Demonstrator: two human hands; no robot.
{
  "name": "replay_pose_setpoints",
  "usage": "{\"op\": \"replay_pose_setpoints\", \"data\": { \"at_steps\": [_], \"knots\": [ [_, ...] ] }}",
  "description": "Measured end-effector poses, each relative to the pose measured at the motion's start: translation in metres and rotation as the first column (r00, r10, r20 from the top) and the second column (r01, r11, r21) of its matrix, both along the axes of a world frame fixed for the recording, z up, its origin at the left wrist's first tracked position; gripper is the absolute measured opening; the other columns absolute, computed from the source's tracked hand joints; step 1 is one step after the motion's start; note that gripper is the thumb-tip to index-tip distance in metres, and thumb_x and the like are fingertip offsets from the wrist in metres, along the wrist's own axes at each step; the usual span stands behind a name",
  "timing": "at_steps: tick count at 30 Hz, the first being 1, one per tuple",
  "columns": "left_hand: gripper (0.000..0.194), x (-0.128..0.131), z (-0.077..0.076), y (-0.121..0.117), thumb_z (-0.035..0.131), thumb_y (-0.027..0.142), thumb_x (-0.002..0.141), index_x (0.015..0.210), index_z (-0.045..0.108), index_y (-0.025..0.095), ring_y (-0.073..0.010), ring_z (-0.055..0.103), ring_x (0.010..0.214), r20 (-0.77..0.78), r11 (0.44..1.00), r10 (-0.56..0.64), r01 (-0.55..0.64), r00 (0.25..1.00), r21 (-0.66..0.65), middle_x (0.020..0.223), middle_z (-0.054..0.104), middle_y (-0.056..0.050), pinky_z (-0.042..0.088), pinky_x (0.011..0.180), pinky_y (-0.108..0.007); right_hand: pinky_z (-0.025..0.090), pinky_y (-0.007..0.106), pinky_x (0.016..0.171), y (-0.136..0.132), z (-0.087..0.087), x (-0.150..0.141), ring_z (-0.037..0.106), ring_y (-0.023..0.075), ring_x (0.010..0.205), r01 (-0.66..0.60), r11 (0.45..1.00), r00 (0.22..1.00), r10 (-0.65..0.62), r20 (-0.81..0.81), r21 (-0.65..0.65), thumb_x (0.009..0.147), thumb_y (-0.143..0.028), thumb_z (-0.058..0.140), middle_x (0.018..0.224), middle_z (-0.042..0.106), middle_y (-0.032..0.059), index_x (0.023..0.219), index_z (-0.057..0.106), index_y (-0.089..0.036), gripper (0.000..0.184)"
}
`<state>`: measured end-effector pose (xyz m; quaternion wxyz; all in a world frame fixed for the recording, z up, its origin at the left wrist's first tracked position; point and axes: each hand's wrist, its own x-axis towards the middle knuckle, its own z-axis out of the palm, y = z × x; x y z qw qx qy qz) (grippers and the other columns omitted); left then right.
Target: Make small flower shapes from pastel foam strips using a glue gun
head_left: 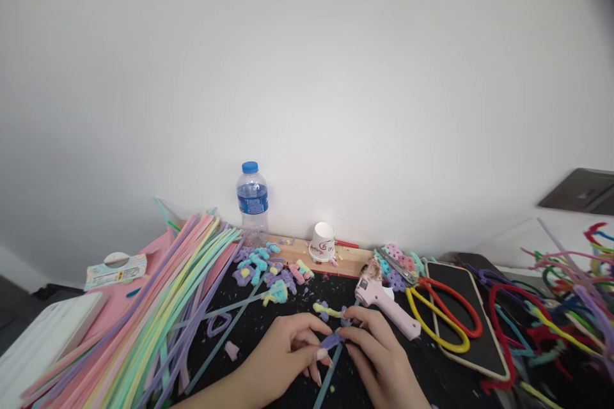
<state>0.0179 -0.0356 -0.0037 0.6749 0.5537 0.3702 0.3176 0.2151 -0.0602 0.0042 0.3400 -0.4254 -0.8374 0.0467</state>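
Observation:
My left hand [295,358] and my right hand [377,354] meet over the black work surface. Between their fingertips is a purple pipe cleaner piece [330,340], pinched from both sides. Just beyond the fingers lies a small yellow and purple pipe cleaner piece [329,310]. A pale blue pipe cleaner [330,376] runs under the hands toward the front edge. To the right of my right hand rests a pink hot glue gun [386,307]. Several twisted pipe cleaner shapes [259,262] in blue, purple and pink are heaped beyond my left hand.
Long pastel pipe cleaners [163,319] spread across the left side. A plastic bottle [252,201] and a paper cup [323,241] stand by the wall. Scissors [441,310] with red and yellow handles lie across a phone-like dark slab [470,326]. Tangled bright pipe cleaners [551,326] fill the right.

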Motion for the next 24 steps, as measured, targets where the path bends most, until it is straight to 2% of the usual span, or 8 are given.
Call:
{"op": "replay_pose_setpoints", "data": {
  "at_steps": [24],
  "knots": [
    [0.024,0.0009,0.0025,0.0000,0.058,0.013,0.073,0.097,0.059,0.013,-0.0102,0.059,0.051,-0.036,1.000,-0.013,0.013,0.999,-0.006,0.072,0.070,-0.004,0.047,0.054,-0.021,0.049,0.028,0.085,-0.0011,-0.0031,0.0007,0.053,0.0188,0.102,-0.006,1.000,1.000,0.006,-0.006,-0.015,0.085,-0.007,0.045,0.107,0.052,0.0106,0.100,0.058,-0.019,0.023]
  ]
}}
